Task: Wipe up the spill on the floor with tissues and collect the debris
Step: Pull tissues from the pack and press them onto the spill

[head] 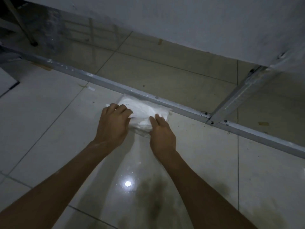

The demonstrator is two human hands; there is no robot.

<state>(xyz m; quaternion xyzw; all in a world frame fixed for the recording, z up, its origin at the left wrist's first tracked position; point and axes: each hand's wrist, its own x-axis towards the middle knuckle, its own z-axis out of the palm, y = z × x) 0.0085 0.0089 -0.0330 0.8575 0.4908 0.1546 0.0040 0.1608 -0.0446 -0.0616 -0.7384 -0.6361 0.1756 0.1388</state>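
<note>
The fingers (121,108) of the left hand (113,123) are curled and bunched over the near left edge of a wad of white tissues (145,111), gripping a fold of it between thumb and fingertips. The right hand (162,134) lies flatter, its fingers pressed close together and stretched forward onto the near right part of the wad, pushing it down against the floor (49,113); whether it pinches any of the paper cannot be told.

The tissues sit on pale glossy tiles, with their far edge touching a long metal track (165,101) that runs diagonally across the floor. A second track (239,95) branches off it to the right and runs back toward a white wall (198,22). From under the wad a wet, shiny streak (140,154) trails toward the camera between the two bare forearms, widening as it comes, with a bright light reflection (127,183) in it and dark smudges (153,195) just to the right. Small dark specks (204,125) dot the tiles near the track joint. A thin dark leg (33,42) stands at the upper left.
</note>
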